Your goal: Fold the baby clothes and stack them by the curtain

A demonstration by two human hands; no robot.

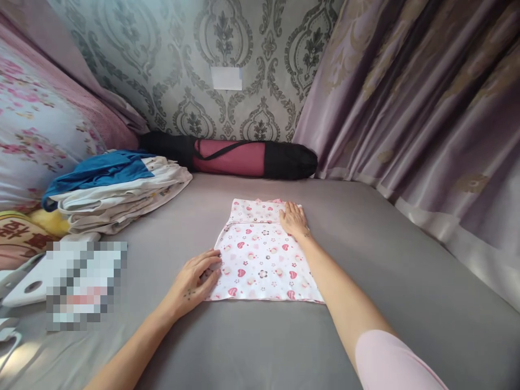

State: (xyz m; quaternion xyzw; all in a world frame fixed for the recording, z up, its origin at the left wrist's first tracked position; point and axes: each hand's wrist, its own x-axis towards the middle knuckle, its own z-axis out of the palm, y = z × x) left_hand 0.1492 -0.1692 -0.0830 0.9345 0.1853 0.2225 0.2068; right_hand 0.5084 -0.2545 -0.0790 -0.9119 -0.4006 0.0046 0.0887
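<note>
The left hand (pixel 198 277) and right hand (pixel 294 220) touch a printed cloth (pixel 260 262); beyond their fingers (pixel 290 209) lie a long bag (pixel 231 158) and, leftward, piled clothes (pixel 117 187).

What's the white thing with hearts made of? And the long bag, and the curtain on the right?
The white heart-print cloth looks soft and matte, maybe cotton: it lies flat without shine. The bag seems like dull fabric, perhaps nylon: its black ends barely shine. The right-hand curtain looks smooth and satiny, maybe polyester: its folds catch the light.

Cloth (pixel 260 254) on the sheet (pixel 264 346); bag (pixel 229 158) behind (before the wall (pixel 162 70)), clothes pile (pixel 122 189) left.
</note>
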